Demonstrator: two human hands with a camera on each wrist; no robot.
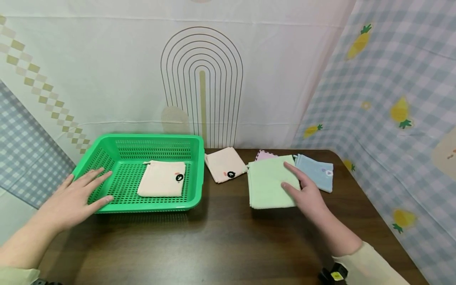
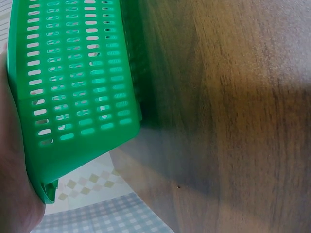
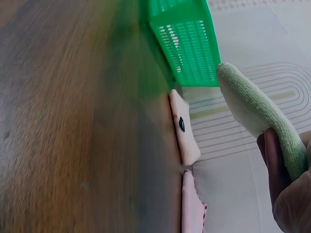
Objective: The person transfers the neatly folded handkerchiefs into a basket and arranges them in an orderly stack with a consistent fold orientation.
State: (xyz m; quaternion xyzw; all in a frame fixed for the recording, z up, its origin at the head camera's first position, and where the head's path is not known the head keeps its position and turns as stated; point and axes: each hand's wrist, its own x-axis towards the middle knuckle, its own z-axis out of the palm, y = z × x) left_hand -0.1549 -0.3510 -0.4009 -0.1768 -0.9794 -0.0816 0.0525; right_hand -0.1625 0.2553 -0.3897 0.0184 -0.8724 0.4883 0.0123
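1. While your right hand (image 1: 309,194) pinches the folded pale-green towel (image 1: 270,184) between thumb and fingers, raised off the desk (image 1: 221,245), the green plastic basket (image 1: 198,174) lies to its left, with a cream towel (image 1: 224,163) on the desk between them.
2. The basket's long axis runs left to right before you; the pale-green towel is nearly square, with no clear long axis.
3. Your left hand (image 1: 76,198) is nearer the basket, its fingers spread and gripping nothing, resting at the left rim.
4. Inside, a second cream towel (image 1: 160,180) lies flat on the slotted floor.
5. Behind the pale-green towel you see part of a pink towel (image 1: 265,154) with dark-checked edging; a blue towel (image 1: 318,172) lies to its right.
6. The towels look soft and fuzzy, the basket stiff and glossy, the desk dark and wood-grained.
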